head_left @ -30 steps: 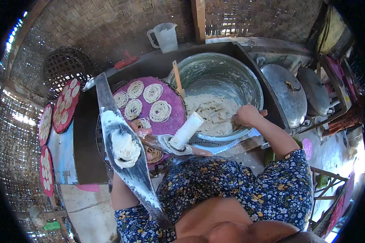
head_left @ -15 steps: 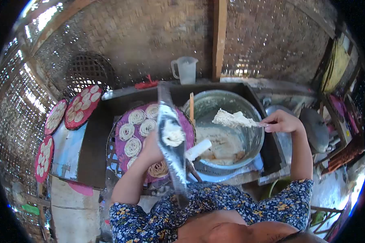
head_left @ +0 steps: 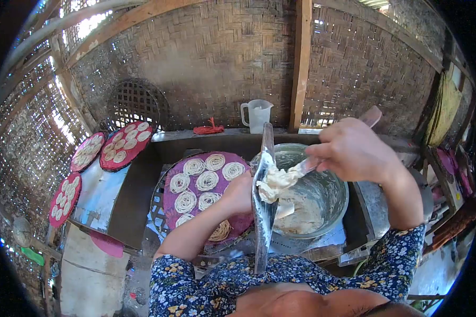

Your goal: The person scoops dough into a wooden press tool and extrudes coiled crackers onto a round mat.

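Note:
My left hand point(head_left: 241, 191) holds a long, narrow dough press point(head_left: 264, 224), streaked with white batter. Its fingers are mostly hidden behind it. Past the press's right side shows part of its white tube point(head_left: 285, 210). My right hand point(head_left: 349, 150) is closed around a flat spatula point(head_left: 373, 115). A lump of soft white dough point(head_left: 277, 182) clings to the spatula's lower end and touches the middle of the press. Below both hands stands a big metal basin point(head_left: 333, 211), batter smeared over its inside.
Left of the basin lies a round purple tray point(head_left: 195, 182) with several coiled noodle nests. Red trays point(head_left: 126, 146) of pale rounds lean at the far left. A clear plastic jug point(head_left: 258, 117) and a red bundle point(head_left: 209, 128) are on the back ledge, by the woven wall.
My right hand has brought the dough-loaded spatula leftward from over the basin to the press. The press has turned edge-on to the view. The view has shifted as well.

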`<state>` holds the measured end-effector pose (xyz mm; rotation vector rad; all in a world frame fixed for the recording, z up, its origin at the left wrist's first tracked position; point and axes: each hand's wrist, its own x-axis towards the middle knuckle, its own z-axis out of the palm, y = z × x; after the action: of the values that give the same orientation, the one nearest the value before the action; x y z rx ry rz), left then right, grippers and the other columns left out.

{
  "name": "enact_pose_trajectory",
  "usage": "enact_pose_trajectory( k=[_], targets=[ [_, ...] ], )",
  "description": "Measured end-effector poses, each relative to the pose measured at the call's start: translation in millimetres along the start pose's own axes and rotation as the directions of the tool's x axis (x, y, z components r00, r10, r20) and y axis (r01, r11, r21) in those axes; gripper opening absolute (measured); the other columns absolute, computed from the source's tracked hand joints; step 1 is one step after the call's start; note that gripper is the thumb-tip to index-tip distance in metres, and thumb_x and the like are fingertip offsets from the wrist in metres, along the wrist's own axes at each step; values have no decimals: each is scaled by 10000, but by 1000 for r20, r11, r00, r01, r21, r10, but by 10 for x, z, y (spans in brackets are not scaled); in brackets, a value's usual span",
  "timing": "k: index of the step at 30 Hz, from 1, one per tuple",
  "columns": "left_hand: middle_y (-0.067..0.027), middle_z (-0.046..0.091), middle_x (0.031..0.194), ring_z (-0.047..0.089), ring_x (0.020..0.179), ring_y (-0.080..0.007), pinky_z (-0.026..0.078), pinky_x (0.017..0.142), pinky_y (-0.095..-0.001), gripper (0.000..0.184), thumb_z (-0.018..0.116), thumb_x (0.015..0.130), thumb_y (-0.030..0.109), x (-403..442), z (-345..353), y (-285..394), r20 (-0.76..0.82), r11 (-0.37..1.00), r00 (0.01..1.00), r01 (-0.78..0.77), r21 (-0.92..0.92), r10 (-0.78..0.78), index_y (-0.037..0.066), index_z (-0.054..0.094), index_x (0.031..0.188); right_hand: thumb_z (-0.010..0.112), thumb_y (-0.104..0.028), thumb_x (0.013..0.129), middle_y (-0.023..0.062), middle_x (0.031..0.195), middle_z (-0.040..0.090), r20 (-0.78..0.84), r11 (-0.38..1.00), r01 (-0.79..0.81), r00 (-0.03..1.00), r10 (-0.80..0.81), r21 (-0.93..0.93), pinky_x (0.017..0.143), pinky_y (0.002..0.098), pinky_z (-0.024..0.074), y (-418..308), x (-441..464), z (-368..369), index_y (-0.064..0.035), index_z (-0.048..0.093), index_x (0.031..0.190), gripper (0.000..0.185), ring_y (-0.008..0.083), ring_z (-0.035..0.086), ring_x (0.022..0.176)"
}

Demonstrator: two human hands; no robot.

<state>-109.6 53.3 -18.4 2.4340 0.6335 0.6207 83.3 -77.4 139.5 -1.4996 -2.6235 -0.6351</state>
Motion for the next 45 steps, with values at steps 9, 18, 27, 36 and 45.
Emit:
enact_pose_trajectory(
  k=[9,18,27,36,45],
  targets=[
    [-183,633,854,611,817,-330,474,715,-396,407,652,673,390,50,75,-196,-60,994,993,95,-54,-98,70,638,925,577,-168,732,-41,620,406,-243,726,156,878,-413,-670,460,231,292,-524,-3,713,-60,575,832,147,79,426,561],
    [-123,617,1013,587,931,-214,435,827,-304,436,688,689,232,93,74,-426,-52,980,987,143,-139,-151,48,578,1068,646,-153,663,-24,570,412,-557,929,-122,825,-102,-350,443,270,343,-243,-271,134,-119,611,780,126,135,459,507],
    [-177,631,880,603,827,-348,479,729,-413,429,657,644,395,69,121,-153,-76,995,994,84,44,-81,99,636,954,616,-145,674,-39,611,453,-367,945,122,900,-234,-303,502,264,388,-312,-88,407,-111,561,771,117,116,502,569],
    [-102,630,968,607,876,-229,461,769,-327,385,687,672,262,108,-36,-467,-160,994,981,101,-47,-108,57,610,988,681,-139,624,-20,615,519,-497,961,-162,867,30,-225,487,294,413,-323,-336,217,-84,620,836,228,140,536,547],
    [-106,597,848,606,739,-237,530,619,-414,265,409,888,261,434,354,-568,-63,284,985,-15,-959,-160,51,539,986,742,-92,646,85,629,605,-688,840,-389,489,536,377,481,292,460,-627,-197,1480,-32,643,808,199,212,592,530]
  ],
)
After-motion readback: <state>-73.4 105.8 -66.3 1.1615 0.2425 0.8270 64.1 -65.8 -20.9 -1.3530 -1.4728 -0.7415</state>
